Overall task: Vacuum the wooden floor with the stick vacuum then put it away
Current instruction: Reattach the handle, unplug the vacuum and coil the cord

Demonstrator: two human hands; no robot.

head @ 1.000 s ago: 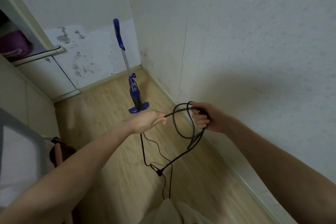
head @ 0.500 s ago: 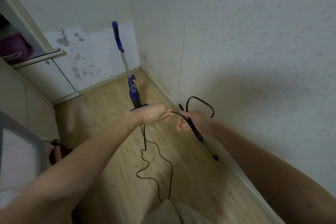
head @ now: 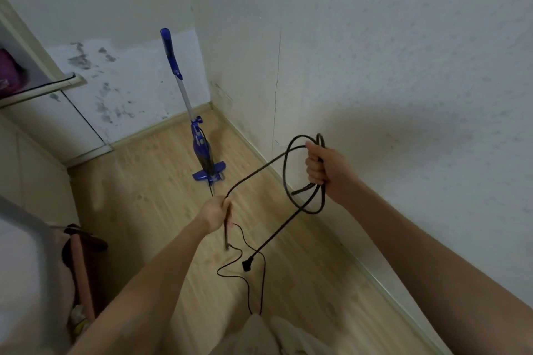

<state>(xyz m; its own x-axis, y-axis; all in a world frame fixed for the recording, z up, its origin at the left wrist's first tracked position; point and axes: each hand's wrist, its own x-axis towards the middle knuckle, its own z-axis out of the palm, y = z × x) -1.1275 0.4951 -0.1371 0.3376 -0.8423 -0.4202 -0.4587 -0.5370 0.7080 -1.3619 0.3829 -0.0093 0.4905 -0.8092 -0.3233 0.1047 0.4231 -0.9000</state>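
Observation:
A blue stick vacuum [head: 202, 150] stands upright on the wooden floor [head: 150, 187] near the room's corner. Its black power cord [head: 256, 173] runs from the vacuum to me. My right hand [head: 323, 168] grips a few loops of the cord close to the right wall. My left hand [head: 215, 212] holds the cord lower and further left, with a stretch pulled between both hands. The plug [head: 248, 264] dangles below the loops, and slack cord lies on the floor in front of me.
White walls meet in the corner behind the vacuum, the back one stained. A white cabinet [head: 43, 124] stands at the left. A dark bag and a brown pole [head: 82, 265] lie at the lower left. A baseboard [head: 360, 265] runs along the right wall.
My right hand has risen and closed round another loop of cord. My left hand has slid down and away along the cord. The plug now hangs between my arms.

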